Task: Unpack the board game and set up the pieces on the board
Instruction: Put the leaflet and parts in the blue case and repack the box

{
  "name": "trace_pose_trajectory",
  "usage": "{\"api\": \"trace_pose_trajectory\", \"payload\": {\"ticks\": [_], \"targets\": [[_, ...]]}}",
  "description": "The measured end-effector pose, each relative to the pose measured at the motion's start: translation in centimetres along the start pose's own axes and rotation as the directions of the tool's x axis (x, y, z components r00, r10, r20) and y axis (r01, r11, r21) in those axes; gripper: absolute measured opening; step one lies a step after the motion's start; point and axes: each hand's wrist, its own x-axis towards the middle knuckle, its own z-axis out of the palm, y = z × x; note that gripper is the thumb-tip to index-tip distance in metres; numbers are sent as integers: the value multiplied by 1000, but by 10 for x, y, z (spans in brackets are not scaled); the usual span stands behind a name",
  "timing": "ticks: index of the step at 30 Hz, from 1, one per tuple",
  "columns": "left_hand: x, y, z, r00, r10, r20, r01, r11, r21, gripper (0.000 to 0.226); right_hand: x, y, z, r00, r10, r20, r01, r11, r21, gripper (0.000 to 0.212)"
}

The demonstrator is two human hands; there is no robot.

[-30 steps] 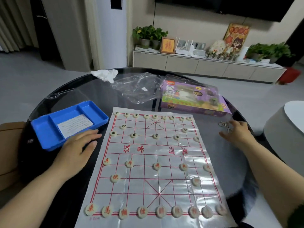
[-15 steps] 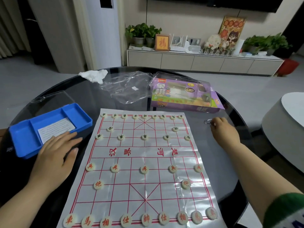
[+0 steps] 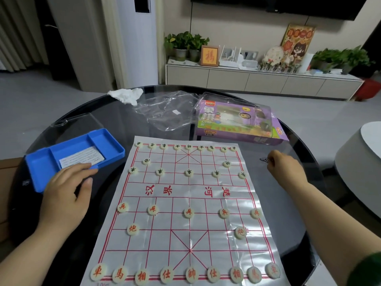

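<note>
left hand (image 3: 66, 193) flat on blue tray (image 3: 41, 168), right hand (image 3: 285, 168) curled round small scissors (image 3: 264, 160)

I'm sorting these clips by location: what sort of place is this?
Most likely a home living room: a low cabinet with potted plants under a wall-mounted screen, seen past the round dark table.

Soft, rather dim indoor light falls evenly and leaves only faint shadows. The glossy board (image 3: 189, 201) shows pale glare, strongest toward its near right corner. Beyond the board, the dark glass table (image 3: 115, 112) mirrors the room. Wide-angle distortion bends the walls far left of the board.
</note>
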Motion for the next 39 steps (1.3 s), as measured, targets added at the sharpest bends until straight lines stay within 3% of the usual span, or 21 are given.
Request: {"api": "trace_pose_trajectory", "payload": {"ticks": [4, 10, 13, 16, 19, 24, 28, 36, 39], "targets": [[5, -17, -8, 996, -77, -36, 77, 997, -12, 44, 4, -2, 3, 999, -35, -17, 35, 999, 17, 21], [12, -106, 9, 968, -244, -54, 247, 968, 42, 57, 3, -9, -11, 995, -33, -93, 52, 976, 212, 18], [17, -115, 10, 923, -377, -78, 372, 925, -78, 45, 4, -29, -26, 986, -106, -126, 138, 949, 285, 17], [23, -77, -5, 892, -444, -87, 433, 894, -118, 37, 2, -64, -44, 987, -143, -76, 162, 877, 453, 12], [25, -69, -8, 870, -493, -11, 488, 863, -130, 47, -4, -113, -56, 962, -273, -23, 236, 786, 572, 4], [22, -71, -12, 855, -519, 9, 512, 841, -177, 51, -16, -216, -62, 905, -425, 35, 242, 580, 778, 14], [23, -69, -15, 853, -522, -11, 507, 834, -218, 51, -20, -303, -43, 851, -522, 51, 276, 527, 804, 27], [23, -72, -19, 839, -544, -23, 510, 799, -319, 59, -47, -396, 13, 719, -651, 242, 260, 575, 776, 31], [23, -73, -20, 834, -551, -13, 515, 789, -335, 60, -54, -405, 26, 689, -667, 285, 357, 654, 667, 15]]}}
